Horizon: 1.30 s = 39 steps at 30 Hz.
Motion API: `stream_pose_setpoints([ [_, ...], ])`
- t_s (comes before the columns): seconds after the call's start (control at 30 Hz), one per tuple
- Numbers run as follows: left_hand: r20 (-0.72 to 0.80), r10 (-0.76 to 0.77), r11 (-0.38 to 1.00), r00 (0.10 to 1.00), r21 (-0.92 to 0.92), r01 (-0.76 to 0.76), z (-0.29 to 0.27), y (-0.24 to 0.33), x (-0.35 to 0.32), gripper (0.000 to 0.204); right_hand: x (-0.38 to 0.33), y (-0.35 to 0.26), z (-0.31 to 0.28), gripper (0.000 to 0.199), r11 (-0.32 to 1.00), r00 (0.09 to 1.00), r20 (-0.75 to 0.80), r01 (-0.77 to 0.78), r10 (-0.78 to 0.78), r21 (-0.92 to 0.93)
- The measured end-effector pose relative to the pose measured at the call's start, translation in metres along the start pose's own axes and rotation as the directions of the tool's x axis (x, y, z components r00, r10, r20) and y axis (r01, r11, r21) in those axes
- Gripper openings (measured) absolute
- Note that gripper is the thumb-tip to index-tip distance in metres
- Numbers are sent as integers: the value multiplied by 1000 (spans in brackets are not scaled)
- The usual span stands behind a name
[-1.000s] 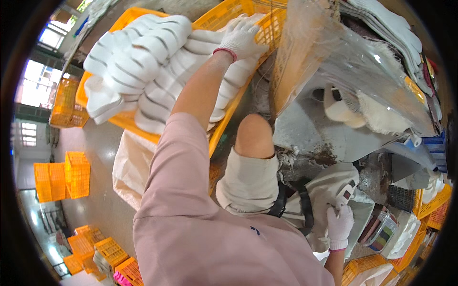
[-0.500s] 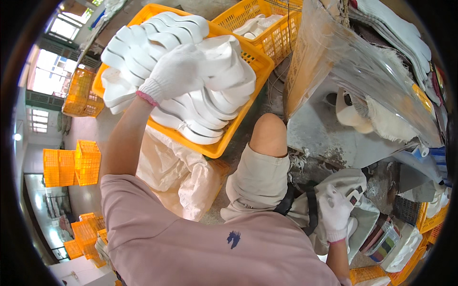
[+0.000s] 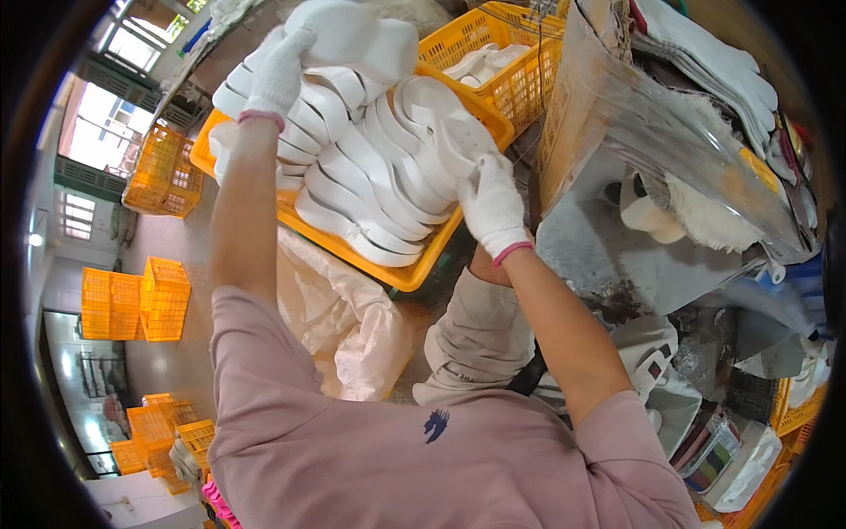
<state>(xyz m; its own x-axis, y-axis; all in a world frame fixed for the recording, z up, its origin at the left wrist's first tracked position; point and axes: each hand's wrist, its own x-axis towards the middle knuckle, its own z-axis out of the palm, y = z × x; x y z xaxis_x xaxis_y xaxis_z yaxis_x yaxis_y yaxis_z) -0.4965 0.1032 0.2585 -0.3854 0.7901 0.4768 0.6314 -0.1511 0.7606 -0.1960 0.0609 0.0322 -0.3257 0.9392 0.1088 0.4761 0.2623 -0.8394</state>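
Gloved and closed, the left hand has its grip on a white shoe sole at 12 o'clock, above the pile. At 1 o'clock the right hand pinches another white sole stacked in the orange crate, which sits beside a white sack.

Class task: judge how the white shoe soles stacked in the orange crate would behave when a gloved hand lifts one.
The white soles probably flex a little, being thin and curved. They look light: the left hand lifts one above the orange crate with the fingers alone. Leaning on edge in rows, neighbours may slide or topple.
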Motion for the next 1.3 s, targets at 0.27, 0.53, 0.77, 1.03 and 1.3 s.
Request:
stream_pose_setpoints([
  [0.27, 759, 199, 885, 620, 133, -447, -86, 126, -178, 42, -76, -9, -18, 66, 875, 987, -30, -125, 157, 468],
  [0.53, 965, 208, 943, -161, -241, -230, -33, 83, -282, 38, -263, 75, -179, 95, 43, 751, 410, -502, 517, 864],
  [0.77, 865, 325, 908, -381, -399, -131, 8, 93, -314, 38, -307, 102, -169, 80, 158, 888, 344, -403, 304, 901],
  [1.03, 792, 582, 637, 181, -307, -707, 126, 100, -335, 25, -374, 118, -259, 37, 550, 735, -169, -315, 657, 773],
  [1.3, 931, -138, 989, 339, 150, -10, 333, 119, -429, 55, -398, 50, -245, 46, 792, 305, -737, -336, 604, 510],
])
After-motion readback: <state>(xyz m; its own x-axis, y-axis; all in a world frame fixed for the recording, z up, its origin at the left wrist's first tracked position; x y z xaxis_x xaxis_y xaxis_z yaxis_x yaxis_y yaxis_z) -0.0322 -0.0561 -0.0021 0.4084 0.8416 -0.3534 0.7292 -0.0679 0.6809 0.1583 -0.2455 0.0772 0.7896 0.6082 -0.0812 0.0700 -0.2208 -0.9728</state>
